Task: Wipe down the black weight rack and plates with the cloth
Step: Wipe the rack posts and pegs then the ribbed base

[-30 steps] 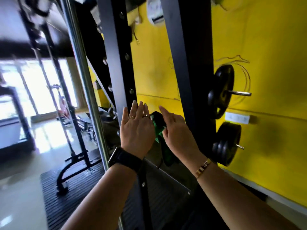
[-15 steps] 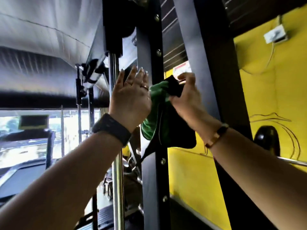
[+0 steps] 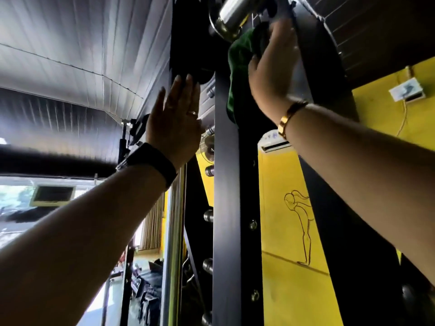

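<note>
Up the rack's black upright (image 3: 226,208) the right hand (image 3: 270,67) has climbed since a moment ago, fingers bunched round the green cloth (image 3: 237,67) and pressing it just beside the chrome bar (image 3: 231,12) near the top. Left hand (image 3: 175,123), fingers straight and holding nothing, lies flat against the frame alongside, apart from the right. I'd judge the wiping has reached the top, with the plates yet to come.

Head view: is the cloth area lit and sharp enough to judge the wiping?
Head view: backlit by the bright window, so the black rack upright reads almost featureless; green cloth and right hand slightly motion-blurred near the top; glare on the chrome bar; wide-angle bending toward the edges.
</note>
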The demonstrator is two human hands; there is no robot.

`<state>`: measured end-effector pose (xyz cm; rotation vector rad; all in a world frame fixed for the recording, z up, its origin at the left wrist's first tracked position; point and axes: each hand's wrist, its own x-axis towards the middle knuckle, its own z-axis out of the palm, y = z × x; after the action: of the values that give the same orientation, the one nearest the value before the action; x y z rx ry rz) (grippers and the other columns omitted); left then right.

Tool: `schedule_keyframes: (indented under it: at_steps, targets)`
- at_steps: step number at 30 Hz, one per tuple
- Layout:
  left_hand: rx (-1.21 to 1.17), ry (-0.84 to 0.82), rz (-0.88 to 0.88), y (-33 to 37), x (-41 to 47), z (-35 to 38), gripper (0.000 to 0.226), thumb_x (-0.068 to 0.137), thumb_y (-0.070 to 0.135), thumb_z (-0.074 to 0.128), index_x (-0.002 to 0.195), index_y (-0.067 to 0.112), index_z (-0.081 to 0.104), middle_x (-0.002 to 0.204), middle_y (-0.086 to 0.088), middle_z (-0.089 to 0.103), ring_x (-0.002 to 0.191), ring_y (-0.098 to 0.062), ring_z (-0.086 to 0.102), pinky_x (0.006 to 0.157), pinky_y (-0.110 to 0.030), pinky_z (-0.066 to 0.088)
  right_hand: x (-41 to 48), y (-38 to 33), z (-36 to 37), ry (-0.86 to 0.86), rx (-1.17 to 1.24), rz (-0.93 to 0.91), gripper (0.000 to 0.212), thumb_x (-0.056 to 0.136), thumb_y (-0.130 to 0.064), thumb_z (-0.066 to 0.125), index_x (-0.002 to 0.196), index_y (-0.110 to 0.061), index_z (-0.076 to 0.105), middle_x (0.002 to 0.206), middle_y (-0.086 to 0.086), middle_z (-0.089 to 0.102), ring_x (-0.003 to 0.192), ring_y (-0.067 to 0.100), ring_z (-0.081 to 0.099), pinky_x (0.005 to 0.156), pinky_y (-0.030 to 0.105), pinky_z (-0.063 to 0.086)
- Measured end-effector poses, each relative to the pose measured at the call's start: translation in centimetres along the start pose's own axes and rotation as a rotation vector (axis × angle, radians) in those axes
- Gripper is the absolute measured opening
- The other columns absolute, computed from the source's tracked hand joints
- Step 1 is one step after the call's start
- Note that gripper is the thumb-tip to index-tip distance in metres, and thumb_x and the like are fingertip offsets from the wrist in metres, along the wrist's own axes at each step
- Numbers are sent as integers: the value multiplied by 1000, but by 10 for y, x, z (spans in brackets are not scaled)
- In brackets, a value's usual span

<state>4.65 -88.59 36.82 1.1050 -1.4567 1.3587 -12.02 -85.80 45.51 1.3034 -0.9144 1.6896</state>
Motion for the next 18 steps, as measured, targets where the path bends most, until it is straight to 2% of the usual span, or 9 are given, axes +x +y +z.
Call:
schedule_keyframes:
  at_steps: [1, 2, 4, 5, 7, 9, 11, 14, 18]
  targets:
    - [-26, 14, -13, 0, -1, 2, 76, 92, 45, -6, 154, 3, 0, 162, -16, -5, 150, -30, -3, 120, -45, 3, -6, 1, 11, -125, -43, -35, 56, 98, -34, 47, 145, -11, 29, 148, 12, 34, 137, 27, 31, 111, 37, 19]
    - [-35, 20, -21, 1, -1, 3, 76, 91, 45, -5, 154, 3, 0, 162, -16, -5, 150, -31, -3, 120, -44, 4, -15, 4, 20, -236, -55, -70, 60, 94, -53, 38, 142, -18, 33, 146, 9, 36, 135, 29, 31, 111, 42, 23]
    - [-12, 13, -44, 3, 1, 8, 72, 92, 39, 6, 154, 3, -5, 162, -15, -10, 149, -30, -7, 120, -43, 2, -32, 11, 32, -318, -59, -135, 75, 81, -74, 16, 136, -27, 38, 149, 5, 34, 136, 31, 30, 108, 59, 25]
    - [-16, 15, -57, 5, 1, 10, 72, 92, 37, 12, 154, 3, -7, 161, -15, -12, 149, -30, -10, 120, -43, 2, -38, 16, 37, -313, -69, -153, 77, 80, -75, 11, 137, -31, 38, 155, 3, 27, 141, 33, 26, 108, 64, 24]
    - [-30, 41, -90, 10, 0, 13, 73, 94, 34, 21, 153, 1, -6, 161, -18, -12, 149, -30, -11, 121, -43, 1, -42, 30, 42, -298, -115, -209, 69, 86, -69, 13, 144, -36, 32, 160, 2, 16, 143, 36, 22, 107, 63, 27]
    - [-9, 86, -99, 13, 0, 19, 74, 96, 33, 31, 153, -2, -1, 160, -22, -8, 149, -32, -8, 122, -44, 1, -37, 40, 41, -272, -165, -269, 62, 91, -59, 23, 148, -35, 28, 160, 2, 18, 137, 37, 31, 103, 54, 38]
    - [10, 115, -109, 15, 1, 23, 76, 95, 33, 35, 152, -5, 2, 160, -24, -5, 149, -33, -6, 122, -45, 2, -18, 44, 43, -249, -173, -275, 58, 95, -51, 31, 150, -36, 25, 157, 0, 23, 133, 35, 36, 101, 47, 40]
    - [29, 124, -97, 17, 2, 25, 76, 93, 35, 27, 152, -6, 4, 160, -24, -3, 149, -35, -5, 121, -44, 0, 27, 39, 48, -261, -111, -154, 52, 98, -43, 35, 149, -38, 27, 151, -1, 33, 131, 35, 37, 101, 40, 37]
    - [61, 192, -84, 17, 2, 27, 77, 87, 34, 11, 152, -7, 8, 160, -25, 4, 149, -37, 1, 121, -45, 6, 46, 31, 53, -205, -83, -78, 43, 100, -37, 34, 142, -30, 42, 139, 3, 43, 125, 35, 43, 97, 40, 39]
